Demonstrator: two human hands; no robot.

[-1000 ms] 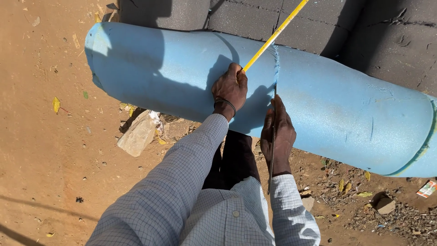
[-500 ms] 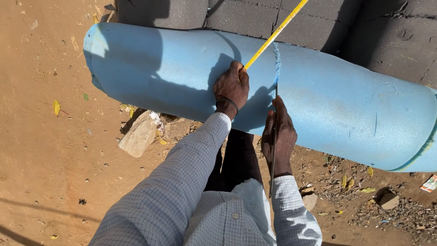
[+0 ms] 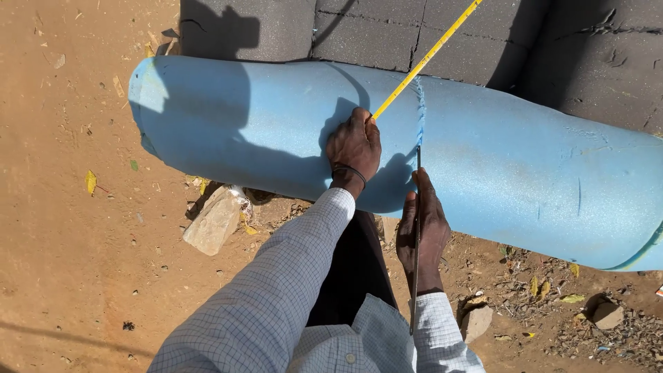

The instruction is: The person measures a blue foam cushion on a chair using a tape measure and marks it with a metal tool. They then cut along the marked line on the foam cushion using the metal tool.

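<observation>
Hands (image 3: pixel 356 148) on foam roll (image 3: pixel 525 179), blade (image 3: pixel 416 242) tip seemingly buried

A: What colours show?
B: A light blue foam roll (image 3: pixel 497 173), a yellow tape (image 3: pixel 428 55), dark grey foam blocks (image 3: pixel 387 27) and orange-brown soil (image 3: pixel 69 242).
A: Any patterns?
B: The sleeve (image 3: pixel 276 297) is white with a fine dark check.

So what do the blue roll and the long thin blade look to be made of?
Blue roll: probably soft foam, matte and finely pebbled, with a ragged, crumbly cut line. Blade in the right hand: likely metal, thin, dark and dull, though its surface is too small to judge.
</observation>
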